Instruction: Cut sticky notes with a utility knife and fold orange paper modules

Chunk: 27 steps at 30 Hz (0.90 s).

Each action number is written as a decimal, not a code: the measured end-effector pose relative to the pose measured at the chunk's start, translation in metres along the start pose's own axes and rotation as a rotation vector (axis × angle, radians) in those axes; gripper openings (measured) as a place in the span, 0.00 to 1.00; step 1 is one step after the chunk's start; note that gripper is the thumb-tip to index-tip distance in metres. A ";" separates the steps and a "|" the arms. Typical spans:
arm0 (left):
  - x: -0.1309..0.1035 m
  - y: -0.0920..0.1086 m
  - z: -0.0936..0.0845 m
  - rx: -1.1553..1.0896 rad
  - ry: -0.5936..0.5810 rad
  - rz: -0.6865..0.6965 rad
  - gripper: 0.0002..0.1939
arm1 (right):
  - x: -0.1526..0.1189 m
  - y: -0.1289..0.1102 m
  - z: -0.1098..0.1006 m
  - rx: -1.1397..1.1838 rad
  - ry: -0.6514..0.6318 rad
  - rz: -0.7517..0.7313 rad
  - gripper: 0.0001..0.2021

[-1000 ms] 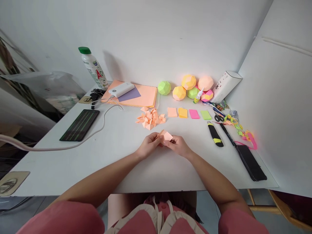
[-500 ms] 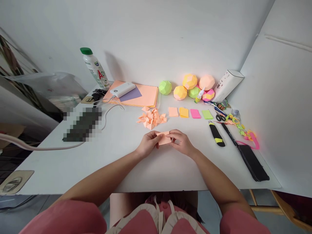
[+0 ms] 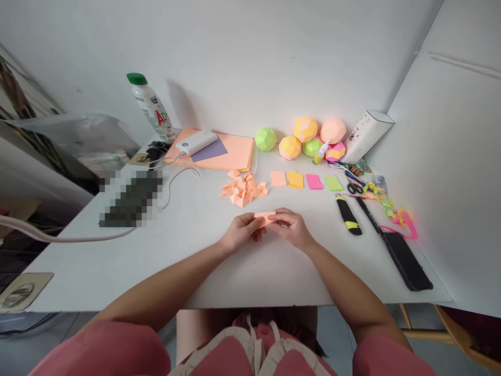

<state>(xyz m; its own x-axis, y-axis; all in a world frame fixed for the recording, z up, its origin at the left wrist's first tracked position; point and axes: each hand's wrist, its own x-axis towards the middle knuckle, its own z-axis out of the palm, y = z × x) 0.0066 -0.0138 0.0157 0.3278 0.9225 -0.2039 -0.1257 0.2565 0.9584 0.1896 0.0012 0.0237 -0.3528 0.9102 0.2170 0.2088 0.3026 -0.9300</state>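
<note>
A small peach paper (image 3: 264, 218) is held between my two hands above the middle of the white table. My left hand (image 3: 243, 230) pinches its left end with the thumb on top. At its right end, my right hand (image 3: 290, 226) grips the paper with thumb and fingers. The paper shows as a narrow strip, partly covered by my fingers. Just beyond my hands lies a pile of folded peach paper pieces (image 3: 243, 189). Square paper stacks in peach (image 3: 278, 179), orange (image 3: 296, 179), pink (image 3: 314, 181) and green (image 3: 333, 183) lie in a row behind my right hand.
Faceted paper balls (image 3: 306, 129) and a small glue bottle (image 3: 321, 152) stand at the back. A cutter (image 3: 348, 215), scissors (image 3: 355, 188) and black case (image 3: 407, 261) lie right. Back left are peach sheets (image 3: 240, 152), a power bank (image 3: 196, 142) and a bottle (image 3: 152, 109).
The peach paper has gone from a wider, flat-facing piece to a narrower strip. My fingers have shifted closer together around it.
</note>
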 end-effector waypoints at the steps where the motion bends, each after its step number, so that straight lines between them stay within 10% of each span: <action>1: 0.000 0.000 0.000 0.005 0.006 -0.005 0.19 | 0.000 -0.001 0.000 0.012 0.005 0.032 0.10; 27: -0.002 0.000 0.001 0.047 -0.041 -0.009 0.20 | -0.002 -0.010 0.007 0.242 0.089 0.231 0.10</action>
<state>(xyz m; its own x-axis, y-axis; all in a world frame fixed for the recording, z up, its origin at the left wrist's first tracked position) 0.0070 -0.0161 0.0169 0.3672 0.9072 -0.2052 -0.0790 0.2502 0.9650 0.1816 -0.0057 0.0306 -0.2386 0.9711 0.0073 0.0480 0.0194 -0.9987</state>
